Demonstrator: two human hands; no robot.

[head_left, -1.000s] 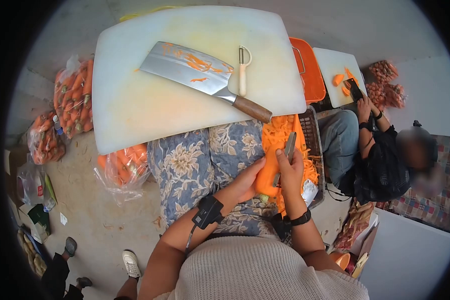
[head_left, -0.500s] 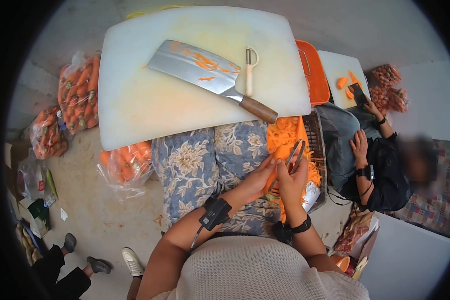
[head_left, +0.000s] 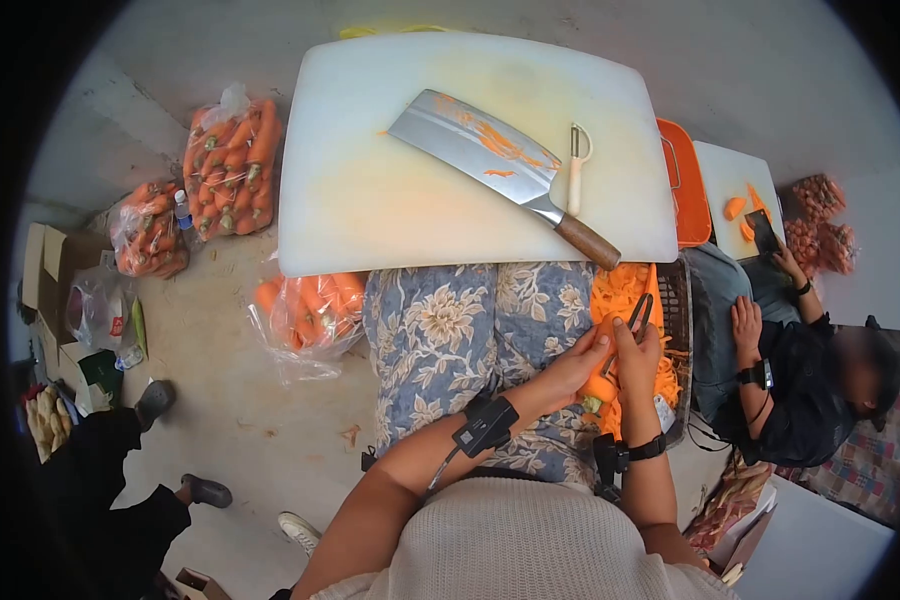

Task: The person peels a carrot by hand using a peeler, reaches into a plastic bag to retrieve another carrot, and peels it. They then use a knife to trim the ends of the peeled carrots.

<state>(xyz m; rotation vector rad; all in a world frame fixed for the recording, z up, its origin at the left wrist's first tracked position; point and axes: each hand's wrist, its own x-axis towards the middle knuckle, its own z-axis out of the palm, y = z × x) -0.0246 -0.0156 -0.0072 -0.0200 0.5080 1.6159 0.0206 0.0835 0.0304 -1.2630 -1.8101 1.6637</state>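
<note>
My left hand is closed around an orange carrot, whose green stem end points down toward me. In my right hand is a metal peeler with a looped frame, held up against the carrot's upper part. My right fingers partly hide both the carrot and the tool. Under the hands, a heap of orange peelings fills a dark plastic crate. Ahead of me, a large white cutting board bears a cleaver with orange scraps on its blade and a white-handled peeler.
Bags of carrots stand at the left, and another carrot bag sits beside my knee. An orange bin is right of the board. At the right a co-worker cuts on a smaller board. Another person's legs show lower left.
My view has swung left, so everything sits farther right in the frame. Both hands keep their holds, and more of the carrot's green end shows below my fingers.
</note>
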